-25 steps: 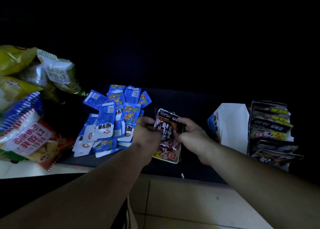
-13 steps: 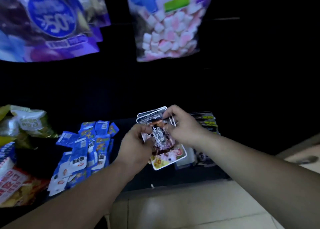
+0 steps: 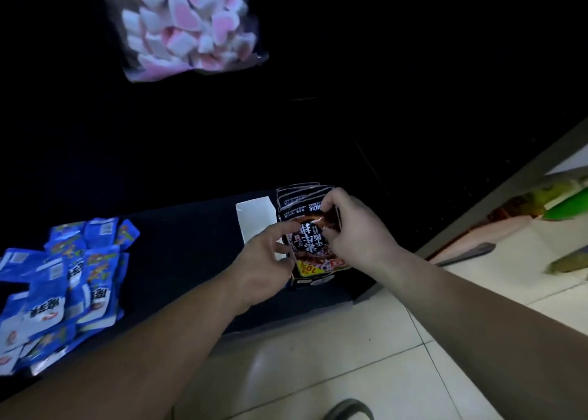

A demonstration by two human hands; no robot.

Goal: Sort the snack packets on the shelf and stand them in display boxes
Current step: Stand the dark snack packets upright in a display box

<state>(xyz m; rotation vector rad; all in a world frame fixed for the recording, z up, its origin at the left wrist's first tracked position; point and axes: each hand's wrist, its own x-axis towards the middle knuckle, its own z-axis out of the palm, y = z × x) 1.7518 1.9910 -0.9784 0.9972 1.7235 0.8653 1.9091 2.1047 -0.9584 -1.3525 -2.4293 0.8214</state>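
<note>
Here, at the shelf's (image 3: 191,244) right end, the right hand (image 3: 356,232) pinches a dark snack packet (image 3: 310,244) standing in the display box (image 3: 254,221), while the left hand's (image 3: 257,270) loose fingers touch its left edge, blue packets (image 3: 63,279) heaped at the left.

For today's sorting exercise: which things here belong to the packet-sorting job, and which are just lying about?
Job: dark packets, pinched by right hand; display box; blue packets; left hand.
Lying about: marshmallow bag; green and yellow packs, far right.

marshmallow bag (image 3: 191,28), pale tiled floor (image 3: 350,356)
</note>
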